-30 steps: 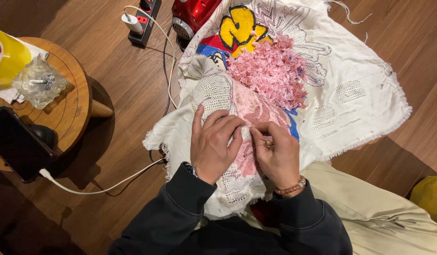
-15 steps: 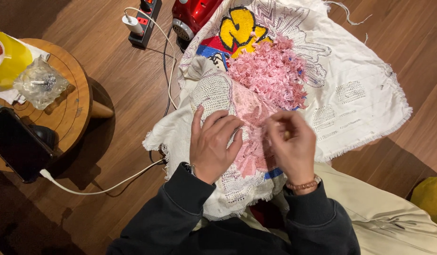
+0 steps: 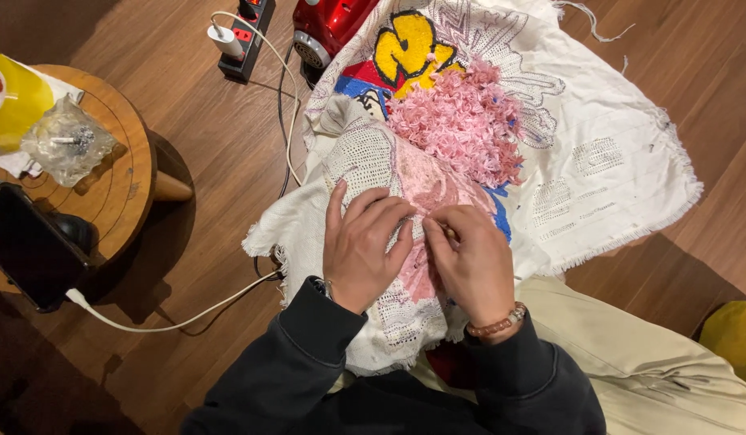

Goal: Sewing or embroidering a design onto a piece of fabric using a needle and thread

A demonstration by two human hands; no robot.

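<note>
At centre frame, our left hand [image 3: 365, 246] lies flat, fingers spread, on the white rug canvas [image 3: 606, 153] draped over our lap. Our right hand [image 3: 469, 258] pinches shut at its pink tufted patch [image 3: 461, 121]; what the grip holds we cannot tell.

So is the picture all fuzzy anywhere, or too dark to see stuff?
Head view: both the left hand and the right hand look sharp on the rug canvas; the pink yarn tufts are well lit; the wooden floor falls into dark shadow at lower left; the red machine shows small bright glare.
</note>
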